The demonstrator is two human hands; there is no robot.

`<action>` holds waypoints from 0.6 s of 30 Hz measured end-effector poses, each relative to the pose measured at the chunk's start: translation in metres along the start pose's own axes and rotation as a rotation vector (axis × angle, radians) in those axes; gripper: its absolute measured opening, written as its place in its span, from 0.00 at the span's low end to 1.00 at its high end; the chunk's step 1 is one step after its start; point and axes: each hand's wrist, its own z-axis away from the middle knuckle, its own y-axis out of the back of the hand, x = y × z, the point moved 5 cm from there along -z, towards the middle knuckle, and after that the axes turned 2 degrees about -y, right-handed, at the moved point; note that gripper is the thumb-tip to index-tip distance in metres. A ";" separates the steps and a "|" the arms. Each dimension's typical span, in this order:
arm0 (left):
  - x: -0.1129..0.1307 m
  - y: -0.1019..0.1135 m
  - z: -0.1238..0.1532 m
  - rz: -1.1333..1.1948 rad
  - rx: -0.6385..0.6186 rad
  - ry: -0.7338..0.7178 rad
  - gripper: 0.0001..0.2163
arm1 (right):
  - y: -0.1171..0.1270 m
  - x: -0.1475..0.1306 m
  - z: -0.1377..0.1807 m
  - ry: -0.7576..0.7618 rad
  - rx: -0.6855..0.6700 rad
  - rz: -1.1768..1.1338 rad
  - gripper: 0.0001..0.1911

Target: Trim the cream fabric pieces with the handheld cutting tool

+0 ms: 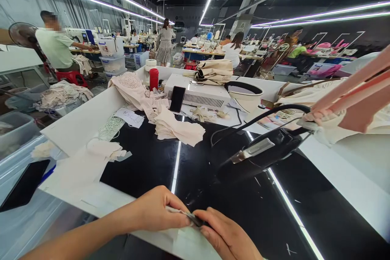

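Observation:
My left hand [154,211] is closed in a pinch on a small pale fabric piece [174,210] near the table's front edge. Closed round a small dark metal tool [195,219], my right hand [227,233] meets the left fingertips. The tool's tip touches or overlaps the cloth, and most of its body is hidden by fingers, so its exact kind does not show. Beyond the hands lies a glossy black work surface [146,170]. A stack of cream fabric pieces [179,128] rests on it farther back.
A black lamp-like device [258,152] with peach fabric strips [350,93] stands at right. Behind are a phone [177,98], a red bottle [154,79] and a white vented box [198,91]. At left lie cord [111,126] and another phone [24,185]. Several people sit or stand farther off.

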 end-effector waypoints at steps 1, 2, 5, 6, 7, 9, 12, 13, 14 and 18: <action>0.000 0.000 0.000 -0.003 0.001 0.004 0.13 | 0.000 0.000 -0.001 0.004 -0.012 -0.016 0.24; -0.001 0.000 0.000 -0.005 0.000 0.007 0.13 | -0.001 -0.001 -0.002 0.008 -0.028 -0.034 0.23; -0.002 -0.001 0.000 -0.011 0.002 0.006 0.13 | -0.002 -0.003 -0.004 0.001 -0.068 -0.067 0.22; -0.002 -0.001 0.000 -0.010 0.001 0.004 0.14 | -0.002 -0.003 -0.005 -0.006 -0.077 -0.072 0.22; -0.001 -0.002 -0.001 -0.009 0.000 0.001 0.14 | -0.002 -0.003 -0.005 -0.014 -0.083 -0.074 0.22; -0.001 -0.002 -0.001 -0.004 -0.003 0.001 0.14 | -0.003 -0.004 -0.005 -0.031 -0.087 -0.070 0.22; 0.001 -0.003 0.000 -0.003 -0.003 0.012 0.14 | -0.003 -0.005 -0.004 -0.046 -0.075 -0.053 0.20; 0.001 -0.004 0.000 -0.004 -0.004 0.013 0.13 | -0.003 -0.006 -0.004 -0.047 -0.069 -0.050 0.20; 0.002 -0.005 0.001 -0.003 -0.006 0.012 0.13 | -0.003 -0.007 -0.003 -0.046 -0.064 -0.051 0.20; 0.005 -0.006 0.002 0.007 -0.011 0.002 0.11 | -0.003 -0.009 -0.002 -0.039 -0.060 -0.067 0.21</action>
